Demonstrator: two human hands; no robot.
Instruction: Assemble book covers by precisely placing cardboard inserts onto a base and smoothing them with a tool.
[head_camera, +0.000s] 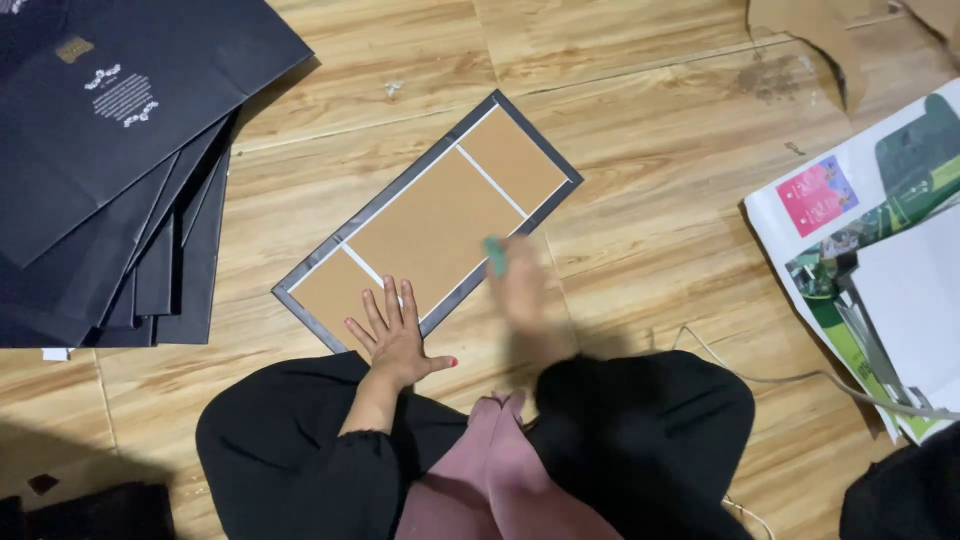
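Fingers (385, 305) of the left hand (398, 340) are spread apart and pressed flat on the near corner of the cardboard panel (432, 220), holding nothing, just pinning it to the wooden floor (650, 170). That panel is a long brown rectangle with a dark grey border and two pale lines across it, lying at a slant in front of the person's knees.

Far to the left of the panel sits a fanned stack of dark folded paper bags (110, 170), well apart from it. Just right of the left hand, at the panel's near long edge, the right hand (522, 290) is badly blurred; its fingers seem closed around a small green thing (495, 255), perhaps a glue stick, whose tip touches the panel's border, though I cannot tell for sure through the blur. Below both hands are the black sleeves and a pink garment (500, 470) in the lap.

Well to the right of the panel lie printed sheets (860, 220) in white and green, with a thin pale cord (800, 378) running across the floor toward them. Beyond the panel's far right, a torn piece of brown cardboard (810, 30) rests at the top edge.
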